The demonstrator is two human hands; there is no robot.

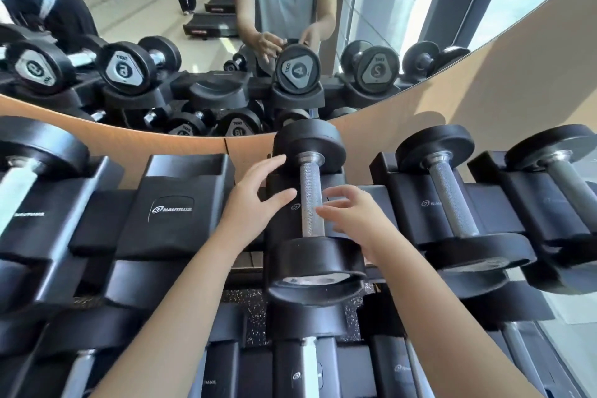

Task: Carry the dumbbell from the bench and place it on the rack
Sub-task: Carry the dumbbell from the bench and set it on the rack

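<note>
The dumbbell (311, 213) lay in a cradle of the rack (174, 203), its long axis running near to far, one head toward me, the other by the mirror (145, 3), the knurled handle (310, 184) bare between them. My left hand (255, 194) hung just left of the handle, fingers (274, 162) straight and spread, one close to the far head; whether it touched I could not tell. My right hand (353, 215) hung just right, fingers loosely bent and apart, holding nothing. Both seemed equally near; I judged the dumbbell placed.
</note>
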